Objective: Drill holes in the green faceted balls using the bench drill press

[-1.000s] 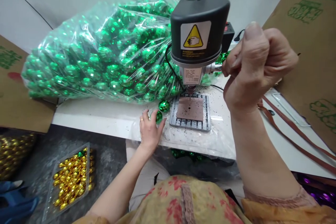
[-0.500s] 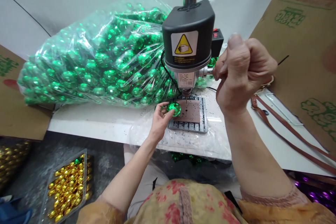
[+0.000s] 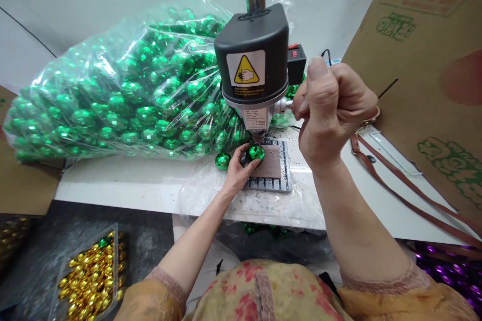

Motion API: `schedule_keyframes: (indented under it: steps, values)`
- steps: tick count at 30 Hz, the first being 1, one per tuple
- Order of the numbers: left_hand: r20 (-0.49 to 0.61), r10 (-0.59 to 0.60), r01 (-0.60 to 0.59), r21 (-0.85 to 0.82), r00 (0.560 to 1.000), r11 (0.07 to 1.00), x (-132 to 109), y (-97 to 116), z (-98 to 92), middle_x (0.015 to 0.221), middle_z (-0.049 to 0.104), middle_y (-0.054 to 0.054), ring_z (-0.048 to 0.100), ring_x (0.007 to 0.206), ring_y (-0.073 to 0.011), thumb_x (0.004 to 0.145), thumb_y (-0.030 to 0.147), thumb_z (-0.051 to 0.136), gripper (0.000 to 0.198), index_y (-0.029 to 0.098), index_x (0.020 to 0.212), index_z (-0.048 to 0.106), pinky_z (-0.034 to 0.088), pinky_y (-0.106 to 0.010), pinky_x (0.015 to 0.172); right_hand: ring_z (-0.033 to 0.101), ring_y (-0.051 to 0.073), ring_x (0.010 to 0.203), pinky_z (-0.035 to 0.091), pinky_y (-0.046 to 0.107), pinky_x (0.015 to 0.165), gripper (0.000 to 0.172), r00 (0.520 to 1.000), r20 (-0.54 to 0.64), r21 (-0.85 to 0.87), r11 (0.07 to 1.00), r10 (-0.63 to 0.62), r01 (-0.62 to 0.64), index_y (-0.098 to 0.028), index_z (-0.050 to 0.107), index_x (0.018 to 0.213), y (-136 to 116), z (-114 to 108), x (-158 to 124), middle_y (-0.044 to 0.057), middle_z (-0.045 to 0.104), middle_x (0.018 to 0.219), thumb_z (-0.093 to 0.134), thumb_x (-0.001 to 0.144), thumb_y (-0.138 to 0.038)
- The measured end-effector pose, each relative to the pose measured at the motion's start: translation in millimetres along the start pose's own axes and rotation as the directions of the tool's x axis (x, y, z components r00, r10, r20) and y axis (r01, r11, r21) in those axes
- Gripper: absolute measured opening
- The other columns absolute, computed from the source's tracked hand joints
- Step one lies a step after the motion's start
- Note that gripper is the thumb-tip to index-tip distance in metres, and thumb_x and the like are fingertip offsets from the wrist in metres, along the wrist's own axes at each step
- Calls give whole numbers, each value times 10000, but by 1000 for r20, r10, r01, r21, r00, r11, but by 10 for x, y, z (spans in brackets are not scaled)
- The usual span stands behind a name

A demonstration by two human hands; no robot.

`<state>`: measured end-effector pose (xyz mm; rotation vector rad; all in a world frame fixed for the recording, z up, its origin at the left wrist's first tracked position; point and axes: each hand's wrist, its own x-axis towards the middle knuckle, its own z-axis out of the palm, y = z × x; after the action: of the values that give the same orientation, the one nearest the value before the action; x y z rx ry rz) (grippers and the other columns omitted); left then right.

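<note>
My left hand (image 3: 239, 170) pinches a shiny green faceted ball (image 3: 256, 152) between thumb and fingers. That ball sits right beneath the chuck (image 3: 259, 135) of a small bench drill press (image 3: 251, 55), over a brownish board (image 3: 269, 163) on the slotted metal base (image 3: 285, 180). The drill tip is hidden behind the ball. A second green ball (image 3: 222, 160) rests on the table just left of my left hand. My right hand (image 3: 333, 110) is closed around the lever at the press's right side, and only the lever's silver root (image 3: 282, 105) shows.
A big clear bag of green balls (image 3: 124, 95) fills the table's back left. Dark shavings lie around the base. A brown strap (image 3: 406, 175) and a cardboard box (image 3: 425, 85) stand right. Below left is a clear tub (image 3: 116, 261) of gold balls; purple ones (image 3: 444, 271) lie lower right.
My left hand has brought a green ball rightward, under the chuck. A loose green ball now shows left of that hand. My right hand stays on the lever; the view has shifted slightly.
</note>
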<state>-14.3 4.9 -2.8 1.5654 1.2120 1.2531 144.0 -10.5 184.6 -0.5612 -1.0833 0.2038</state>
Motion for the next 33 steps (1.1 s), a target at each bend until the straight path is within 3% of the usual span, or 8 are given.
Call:
schedule_keyframes:
  steps: [4,9,15,26,33]
  values:
    - [29,85,-88,122,996,989,-4,66,42,1290,637,-100,589,1232,-261,767,345,808,558,197,1256,582,434,-420,1103,377,7,456,275,232,495,456,999,-10,38,999,-38,39,-173,343,547,8,15,2,-73,336,502,547,940,-277]
    - [65,110,-118,143,992,983,-49,128,118,1186,650,-76,634,1119,-228,779,286,790,522,195,1230,541,498,-375,999,376,17,433,251,250,482,459,999,3,43,998,-48,48,-175,347,529,15,14,47,-76,311,484,568,925,-244]
    - [69,124,-135,203,990,970,-76,169,142,1207,665,-69,644,1130,-231,780,253,794,528,213,1247,550,504,-380,1000,343,53,416,243,303,453,491,998,42,24,999,-45,44,-199,333,517,18,-11,87,-65,306,456,600,908,-329]
    - [56,136,-145,206,989,968,-83,181,141,1211,671,-72,644,1138,-238,785,269,801,514,211,1238,565,503,-380,997,333,11,452,250,243,475,511,993,38,-86,989,-113,116,-166,245,540,54,-96,-172,-51,265,488,517,948,-310]
    - [62,157,-166,207,986,964,-94,187,142,1221,667,-76,639,1140,-238,799,275,796,508,215,1250,569,499,-377,1002,264,16,450,191,265,469,507,986,-15,16,986,-164,164,-152,199,541,136,-78,-234,-51,222,501,543,907,-218]
